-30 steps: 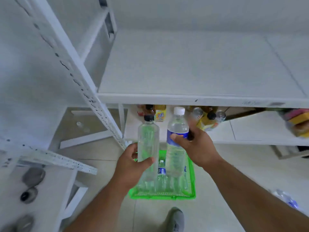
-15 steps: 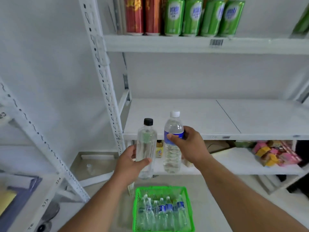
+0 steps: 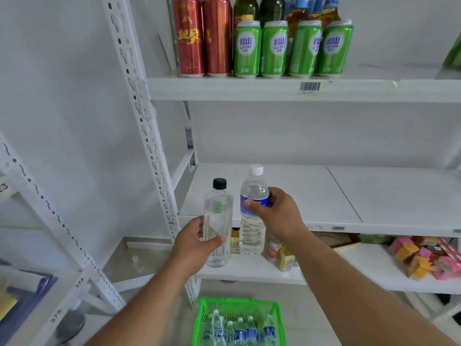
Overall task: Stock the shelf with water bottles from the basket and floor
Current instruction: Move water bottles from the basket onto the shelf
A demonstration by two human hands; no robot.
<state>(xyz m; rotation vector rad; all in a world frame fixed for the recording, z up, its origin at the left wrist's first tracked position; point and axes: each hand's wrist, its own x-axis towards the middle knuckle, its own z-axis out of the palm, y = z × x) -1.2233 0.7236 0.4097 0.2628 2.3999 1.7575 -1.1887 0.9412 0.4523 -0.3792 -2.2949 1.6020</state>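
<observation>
My left hand [image 3: 193, 242] grips a clear bottle with a black cap [image 3: 218, 211] upright around its lower half. Beside it, my right hand [image 3: 277, 212] grips a water bottle with a white cap and blue label [image 3: 252, 236] at the label. Both bottles are held in front of the left front edge of the bare white middle shelf [image 3: 311, 196]. On the floor below stands the green basket [image 3: 207, 308] with several blue-labelled water bottles [image 3: 239, 330] standing in it.
The top shelf [image 3: 249, 89] carries red cans [image 3: 202, 36], green cans [image 3: 291, 48] and dark bottles. The lower shelf [image 3: 361, 265] holds small yellow bottles and pink and yellow packets [image 3: 424, 255]. A perforated white upright [image 3: 147, 136] stands left of the bottles; another rack is at far left.
My view has tilted up from the floor to the shelves. Both hands have lifted the two bottles from above the basket to the height of the middle shelf's front edge.
</observation>
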